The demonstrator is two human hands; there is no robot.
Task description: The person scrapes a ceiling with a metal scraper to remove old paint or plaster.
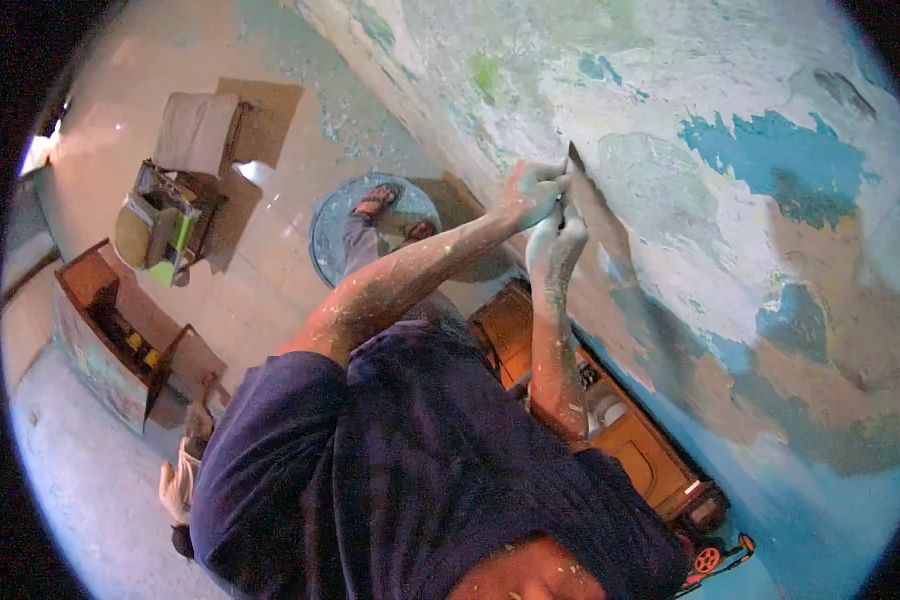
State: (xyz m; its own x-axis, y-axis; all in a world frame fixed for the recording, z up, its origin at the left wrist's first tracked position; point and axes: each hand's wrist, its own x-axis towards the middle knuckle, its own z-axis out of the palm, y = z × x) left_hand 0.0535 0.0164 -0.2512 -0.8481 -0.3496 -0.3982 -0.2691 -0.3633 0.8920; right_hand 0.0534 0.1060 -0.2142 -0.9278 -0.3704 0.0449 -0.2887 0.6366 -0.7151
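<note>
Beside the patchy wall (pixel 660 200), my left hand (pixel 533 197) is closed, its fingers bent around a scraper (pixel 574 153) whose thin dark blade juts out above them. Just below it my right hand (pixel 557 245) is also closed, gripping around the lower part of that tool. The handle is hidden inside the fingers. Whitish dust coats both hands and forearms. The wall carries pale, flaking layers with blue paint patches (pixel 760 150) and bare brownish areas. My feet rest on a round blue platform (pixel 322 232).
A brown wooden cabinet (pixel 650 470) stands along the wall at lower right, beside a red-wheeled object (pixel 708 560). On the left are an open wooden shelf unit (pixel 100 345), a box-like grey piece (pixel 198 133) and a stand with green parts (pixel 178 240). Paint flakes (pixel 355 125) litter the floor.
</note>
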